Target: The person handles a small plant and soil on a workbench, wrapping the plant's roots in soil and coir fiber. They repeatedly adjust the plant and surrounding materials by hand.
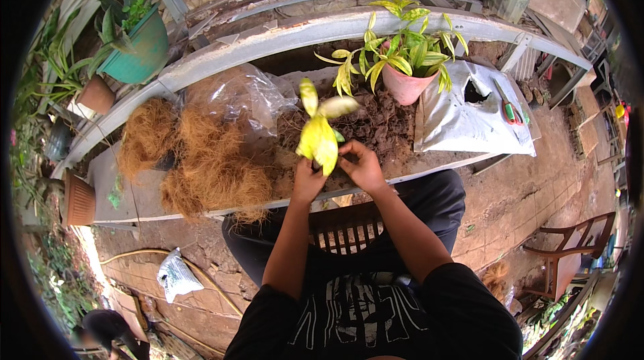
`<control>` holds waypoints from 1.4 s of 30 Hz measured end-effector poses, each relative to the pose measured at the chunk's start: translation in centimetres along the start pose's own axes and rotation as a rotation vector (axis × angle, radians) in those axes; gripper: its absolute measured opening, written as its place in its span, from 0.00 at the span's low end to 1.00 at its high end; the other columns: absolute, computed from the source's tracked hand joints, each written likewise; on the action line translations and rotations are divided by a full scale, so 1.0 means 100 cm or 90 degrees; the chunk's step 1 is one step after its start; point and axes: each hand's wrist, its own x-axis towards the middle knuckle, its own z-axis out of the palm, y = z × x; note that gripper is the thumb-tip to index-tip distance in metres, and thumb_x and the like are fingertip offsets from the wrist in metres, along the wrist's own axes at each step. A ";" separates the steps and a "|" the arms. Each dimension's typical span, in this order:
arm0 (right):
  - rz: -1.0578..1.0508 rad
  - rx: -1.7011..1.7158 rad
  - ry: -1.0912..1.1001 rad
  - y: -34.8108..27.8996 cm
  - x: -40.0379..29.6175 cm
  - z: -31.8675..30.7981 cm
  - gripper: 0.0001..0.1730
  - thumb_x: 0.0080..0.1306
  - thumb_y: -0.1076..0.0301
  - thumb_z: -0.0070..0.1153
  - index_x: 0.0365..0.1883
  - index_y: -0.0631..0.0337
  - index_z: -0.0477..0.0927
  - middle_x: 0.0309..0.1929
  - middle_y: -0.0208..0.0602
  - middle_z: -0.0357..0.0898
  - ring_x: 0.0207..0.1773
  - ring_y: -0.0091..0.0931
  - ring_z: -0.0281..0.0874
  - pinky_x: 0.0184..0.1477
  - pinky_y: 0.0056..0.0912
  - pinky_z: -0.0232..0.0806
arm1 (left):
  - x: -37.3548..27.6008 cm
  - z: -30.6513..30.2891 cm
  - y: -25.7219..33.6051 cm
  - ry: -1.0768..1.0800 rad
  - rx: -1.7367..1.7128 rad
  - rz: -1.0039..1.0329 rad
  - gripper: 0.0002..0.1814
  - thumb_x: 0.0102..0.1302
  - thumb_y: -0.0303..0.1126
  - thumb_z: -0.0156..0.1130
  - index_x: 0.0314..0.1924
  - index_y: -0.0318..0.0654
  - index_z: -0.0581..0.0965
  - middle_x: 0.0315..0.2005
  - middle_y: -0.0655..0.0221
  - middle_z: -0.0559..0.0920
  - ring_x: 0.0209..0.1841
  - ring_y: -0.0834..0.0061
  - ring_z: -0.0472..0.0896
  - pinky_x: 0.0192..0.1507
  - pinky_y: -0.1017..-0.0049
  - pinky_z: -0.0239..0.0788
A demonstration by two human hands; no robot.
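Observation:
My left hand (308,182) grips a plant cutting (318,143) with yellow-green leaves low on its stem, above the near edge of the bench. My right hand (363,165) is beside it, thumb and fingers curled toward each other next to the leaves; whether they pinch anything is hidden. Behind both hands lies a heap of dark brown soil or fibre (375,123). A pink pot (408,83) with a similar yellow-green leafy plant (415,53) stands at the back of the bench. Coconut fibre (216,169) is piled left of my left hand.
A white plastic sack (448,128), torn open, lies on the right with red-and-green-handled scissors (510,108) on it. Clear plastic (241,91) covers fibre at back left. A metal rail (302,33) runs behind the bench. A person (108,330) bends at lower left.

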 end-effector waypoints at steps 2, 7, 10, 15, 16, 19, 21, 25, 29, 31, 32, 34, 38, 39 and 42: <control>-0.010 -0.040 0.010 -0.007 -0.002 -0.002 0.11 0.61 0.80 0.62 0.42 0.65 0.78 0.39 0.30 0.81 0.45 0.18 0.77 0.51 0.23 0.69 | -0.002 0.002 0.002 0.009 -0.034 -0.006 0.23 0.64 0.15 0.56 0.59 0.32 0.71 0.56 0.64 0.78 0.59 0.75 0.75 0.61 0.74 0.64; 0.066 0.108 -0.016 -0.003 0.001 -0.002 0.06 0.65 0.80 0.58 0.40 0.66 0.77 0.38 0.30 0.81 0.40 0.18 0.78 0.41 0.22 0.73 | 0.002 0.005 0.016 -0.011 -0.182 0.024 0.18 0.66 0.16 0.54 0.56 0.29 0.73 0.56 0.58 0.78 0.58 0.70 0.76 0.60 0.69 0.68; 0.059 0.108 0.023 -0.007 0.002 -0.001 0.05 0.66 0.78 0.59 0.39 0.64 0.76 0.37 0.30 0.80 0.38 0.17 0.77 0.36 0.20 0.72 | 0.000 0.005 0.014 0.041 -0.284 -0.012 0.13 0.69 0.19 0.53 0.53 0.28 0.73 0.54 0.52 0.78 0.59 0.63 0.76 0.60 0.64 0.69; 0.074 0.101 0.046 -0.007 0.004 -0.004 0.05 0.66 0.78 0.60 0.39 0.63 0.76 0.34 0.28 0.79 0.35 0.16 0.76 0.35 0.20 0.72 | 0.002 0.005 0.014 0.134 -0.371 -0.007 0.11 0.71 0.25 0.55 0.50 0.28 0.74 0.44 0.53 0.81 0.49 0.62 0.82 0.51 0.65 0.77; 0.076 0.106 0.046 -0.008 0.004 -0.005 0.05 0.66 0.77 0.60 0.39 0.63 0.76 0.34 0.28 0.79 0.35 0.16 0.76 0.35 0.20 0.72 | 0.002 0.009 0.019 0.195 -0.337 -0.052 0.10 0.71 0.27 0.57 0.48 0.29 0.75 0.37 0.57 0.82 0.39 0.69 0.82 0.40 0.70 0.76; 0.079 0.110 0.040 -0.013 0.003 -0.003 0.05 0.65 0.78 0.60 0.38 0.64 0.76 0.33 0.28 0.79 0.34 0.16 0.76 0.35 0.21 0.72 | 0.002 0.008 0.022 0.169 -0.300 -0.024 0.05 0.70 0.25 0.58 0.42 0.29 0.77 0.29 0.63 0.80 0.28 0.77 0.78 0.29 0.76 0.68; 0.070 0.106 0.035 -0.012 0.003 -0.001 0.05 0.65 0.78 0.60 0.38 0.64 0.77 0.34 0.28 0.78 0.35 0.16 0.76 0.35 0.21 0.72 | 0.000 0.008 0.020 0.169 -0.312 -0.038 0.04 0.69 0.26 0.60 0.39 0.32 0.77 0.23 0.68 0.78 0.23 0.81 0.74 0.24 0.78 0.63; 0.083 0.111 0.042 -0.005 0.003 -0.001 0.05 0.64 0.79 0.61 0.36 0.64 0.77 0.35 0.27 0.78 0.35 0.16 0.76 0.35 0.21 0.72 | -0.003 0.007 0.018 0.171 -0.354 -0.041 0.06 0.68 0.26 0.61 0.33 0.36 0.75 0.17 0.73 0.74 0.16 0.84 0.68 0.17 0.79 0.56; 0.065 0.116 0.016 -0.003 0.004 -0.002 0.07 0.63 0.79 0.61 0.38 0.63 0.76 0.36 0.27 0.77 0.36 0.16 0.75 0.36 0.21 0.72 | -0.004 0.004 0.012 0.159 -0.328 -0.061 0.07 0.70 0.30 0.61 0.33 0.39 0.74 0.15 0.74 0.70 0.15 0.83 0.65 0.18 0.79 0.54; 0.064 0.125 0.015 -0.004 0.003 -0.003 0.08 0.64 0.80 0.61 0.39 0.63 0.75 0.36 0.28 0.77 0.36 0.16 0.75 0.36 0.21 0.72 | -0.001 0.011 0.021 0.175 -0.384 -0.040 0.06 0.68 0.27 0.62 0.34 0.36 0.74 0.20 0.71 0.74 0.18 0.81 0.68 0.21 0.77 0.60; 0.066 0.128 0.015 -0.004 0.003 -0.004 0.08 0.64 0.80 0.61 0.39 0.63 0.75 0.36 0.28 0.77 0.36 0.16 0.75 0.36 0.21 0.72 | -0.001 0.013 0.024 0.183 -0.412 -0.030 0.06 0.67 0.25 0.63 0.35 0.34 0.74 0.22 0.69 0.76 0.20 0.81 0.70 0.22 0.77 0.62; 0.052 0.131 0.009 -0.005 0.003 -0.002 0.08 0.64 0.80 0.60 0.39 0.64 0.75 0.36 0.28 0.77 0.37 0.16 0.75 0.36 0.21 0.72 | -0.003 0.010 0.016 0.218 -0.385 -0.035 0.05 0.67 0.24 0.61 0.39 0.33 0.74 0.28 0.66 0.78 0.26 0.78 0.74 0.28 0.74 0.68; 0.038 0.099 0.016 0.000 0.004 -0.003 0.07 0.64 0.80 0.60 0.38 0.64 0.76 0.36 0.29 0.78 0.36 0.17 0.75 0.36 0.21 0.72 | -0.006 0.013 0.011 0.221 -0.387 -0.030 0.13 0.67 0.38 0.64 0.32 0.40 0.72 0.25 0.67 0.77 0.27 0.74 0.75 0.26 0.73 0.68; 0.048 0.084 0.022 -0.001 0.004 -0.003 0.06 0.64 0.80 0.60 0.38 0.64 0.76 0.36 0.29 0.78 0.36 0.17 0.75 0.36 0.21 0.72 | -0.008 0.009 0.017 0.176 -0.378 -0.063 0.17 0.67 0.42 0.63 0.28 0.40 0.70 0.22 0.65 0.76 0.24 0.73 0.75 0.22 0.73 0.67; 0.054 0.083 0.022 -0.005 0.003 -0.002 0.05 0.64 0.79 0.60 0.37 0.64 0.77 0.36 0.30 0.79 0.34 0.16 0.75 0.35 0.21 0.72 | -0.006 0.007 0.018 0.183 -0.302 -0.048 0.25 0.68 0.46 0.62 0.20 0.39 0.66 0.13 0.66 0.71 0.12 0.76 0.69 0.13 0.76 0.59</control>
